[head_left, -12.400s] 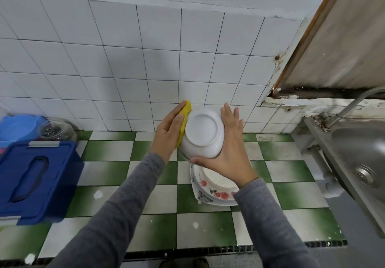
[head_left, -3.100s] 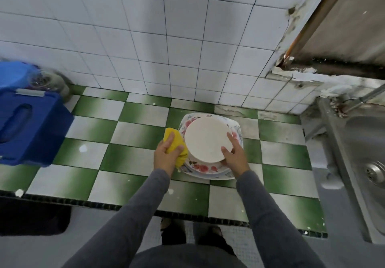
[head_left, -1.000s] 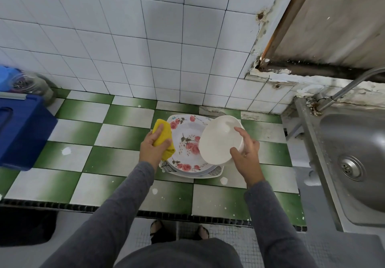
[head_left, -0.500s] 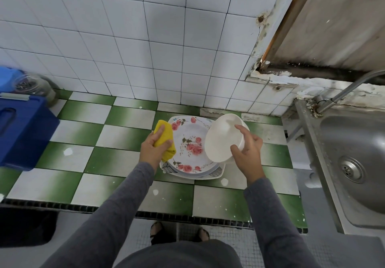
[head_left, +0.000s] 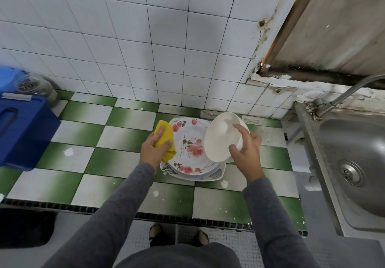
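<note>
Left hand [head_left: 155,146]: fingers curled round a yellow cloth [head_left: 165,140], at the left rim of the flowered plate
Right hand [head_left: 245,151]: grips the white bowl [head_left: 221,137] by its rim, thumb inside, fingers behind
White bowl: lifted and tilted on edge, opening towards the person, above the right side of the plate stack
Flowered plate [head_left: 190,146]: top of a small stack on the green-and-white tiled tabletop [head_left: 125,163], near the wall
Blue box [head_left: 23,130]: far left of the tabletop
Sink [head_left: 354,159]: to the right
</note>
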The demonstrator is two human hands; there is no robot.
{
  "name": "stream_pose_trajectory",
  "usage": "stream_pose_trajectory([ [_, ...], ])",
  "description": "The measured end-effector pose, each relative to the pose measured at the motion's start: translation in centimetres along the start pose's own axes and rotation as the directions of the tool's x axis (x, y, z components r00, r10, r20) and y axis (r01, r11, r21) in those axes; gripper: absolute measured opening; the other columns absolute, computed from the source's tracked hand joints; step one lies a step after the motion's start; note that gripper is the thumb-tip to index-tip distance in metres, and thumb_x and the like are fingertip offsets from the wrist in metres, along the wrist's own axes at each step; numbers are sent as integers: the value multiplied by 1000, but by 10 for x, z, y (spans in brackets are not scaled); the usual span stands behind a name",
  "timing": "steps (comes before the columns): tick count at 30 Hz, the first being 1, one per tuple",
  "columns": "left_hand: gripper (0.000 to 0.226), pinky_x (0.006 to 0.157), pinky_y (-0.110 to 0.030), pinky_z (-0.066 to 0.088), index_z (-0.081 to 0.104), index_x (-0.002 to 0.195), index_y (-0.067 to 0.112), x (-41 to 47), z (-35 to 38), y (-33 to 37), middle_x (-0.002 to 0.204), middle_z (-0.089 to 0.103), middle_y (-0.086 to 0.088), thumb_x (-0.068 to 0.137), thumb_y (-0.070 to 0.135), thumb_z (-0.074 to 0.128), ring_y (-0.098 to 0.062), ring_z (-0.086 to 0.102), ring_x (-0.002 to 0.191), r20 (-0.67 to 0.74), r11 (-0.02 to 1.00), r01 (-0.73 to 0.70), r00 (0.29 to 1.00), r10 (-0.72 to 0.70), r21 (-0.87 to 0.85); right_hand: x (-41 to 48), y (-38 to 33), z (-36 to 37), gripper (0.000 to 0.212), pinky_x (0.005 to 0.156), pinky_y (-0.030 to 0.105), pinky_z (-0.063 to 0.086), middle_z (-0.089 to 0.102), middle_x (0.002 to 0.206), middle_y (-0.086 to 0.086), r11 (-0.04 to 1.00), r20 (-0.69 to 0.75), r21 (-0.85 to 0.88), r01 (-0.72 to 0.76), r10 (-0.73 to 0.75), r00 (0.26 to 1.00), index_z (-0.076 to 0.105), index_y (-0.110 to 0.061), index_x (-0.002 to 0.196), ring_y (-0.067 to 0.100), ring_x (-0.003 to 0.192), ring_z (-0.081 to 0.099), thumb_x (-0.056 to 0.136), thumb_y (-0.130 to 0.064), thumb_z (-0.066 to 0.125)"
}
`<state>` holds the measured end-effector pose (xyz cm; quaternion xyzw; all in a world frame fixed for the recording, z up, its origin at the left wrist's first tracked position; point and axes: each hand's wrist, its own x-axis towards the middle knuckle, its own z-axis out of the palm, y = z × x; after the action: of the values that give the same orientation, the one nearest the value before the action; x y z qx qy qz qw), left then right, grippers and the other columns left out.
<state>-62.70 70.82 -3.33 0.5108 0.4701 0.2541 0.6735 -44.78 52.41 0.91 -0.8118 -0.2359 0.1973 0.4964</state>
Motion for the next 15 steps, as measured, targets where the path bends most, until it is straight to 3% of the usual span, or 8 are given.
stream_pose_trajectory([
  [3, 58, 103, -47, 50, 55, 139, 26, 1, 0, 0, 145, 45, 0, 88, 3, 70, -28, 51, 122, -1, 1000, 7, 1000, -7, -13, 0, -1, 2, 64, 107, 35, 40, 23, 136, -1, 999, 13, -38, 17, -17, 1000, 51, -56, 120, 18, 124, 29, 86, -1, 56],
  [7, 58, 103, -51, 50, 56, 139, 27, 4, 0, 1, 145, 45, -1, 87, 3, 71, -30, 51, 124, -1, 1000, 11, 1000, -11, -21, 0, -2, 5, 65, 113, 46, 39, 19, 141, -4, 993, 46, -101, 68, -64, 997, 50, -61, 117, 28, 134, 27, 87, -4, 59],
  [15, 58, 101, -49, 51, 56, 139, 26, 6, 2, 5, 142, 46, 3, 87, 3, 71, -28, 51, 123, -4, 1000, 14, 1000, -15, -25, 4, -5, 7, 63, 116, 53, 34, 19, 149, 0, 966, 83, -210, 151, -136, 987, 53, -58, 120, 32, 139, 23, 87, -5, 61],
])
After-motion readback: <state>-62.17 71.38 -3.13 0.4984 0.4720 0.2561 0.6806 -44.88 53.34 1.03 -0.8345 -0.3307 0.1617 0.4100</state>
